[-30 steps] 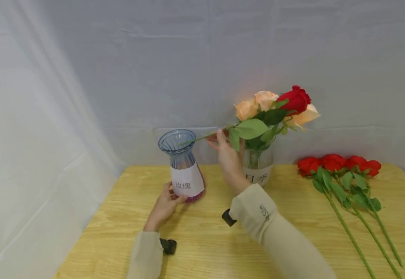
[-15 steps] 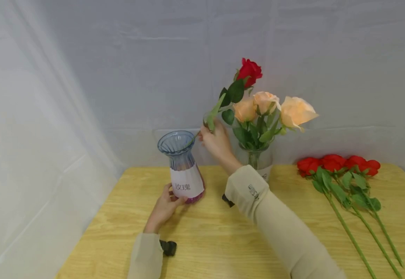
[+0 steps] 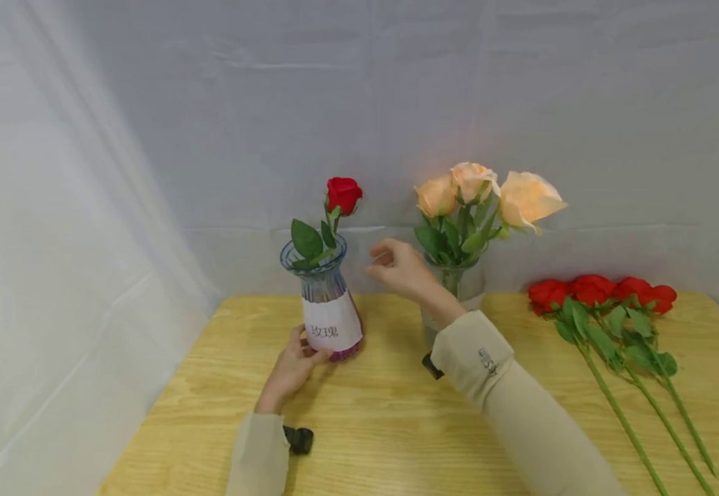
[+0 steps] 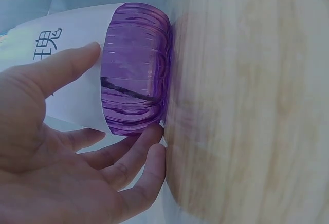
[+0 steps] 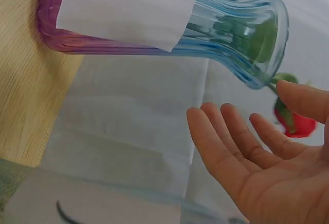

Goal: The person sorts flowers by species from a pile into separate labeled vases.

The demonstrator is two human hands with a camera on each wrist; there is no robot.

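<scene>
A blue-to-purple glass vase (image 3: 325, 286) with a white paper label stands at the left of the table. One red rose (image 3: 344, 195) stands in it, its bloom and leaves above the rim. My left hand (image 3: 291, 372) holds the vase low down; in the left wrist view the thumb (image 4: 77, 62) lies on the label and the other fingers curl round the purple base (image 4: 136, 70). My right hand (image 3: 405, 272) is between the two vases, holding nothing. Its fingers (image 5: 241, 131) are loosely bent, apart from the vase and the rose.
A clear glass vase (image 3: 472, 281) with several peach roses (image 3: 474, 182) stands behind my right wrist. Several red roses (image 3: 594, 289) lie on the table's right side, stems toward the front. A pale cloth (image 3: 273, 138) hangs behind the wooden table (image 3: 359, 441).
My right hand swung the red rose from over the peach roses upright, lowered it into the blue-purple vase, let go and drew back right. My left hand stayed on the vase.
</scene>
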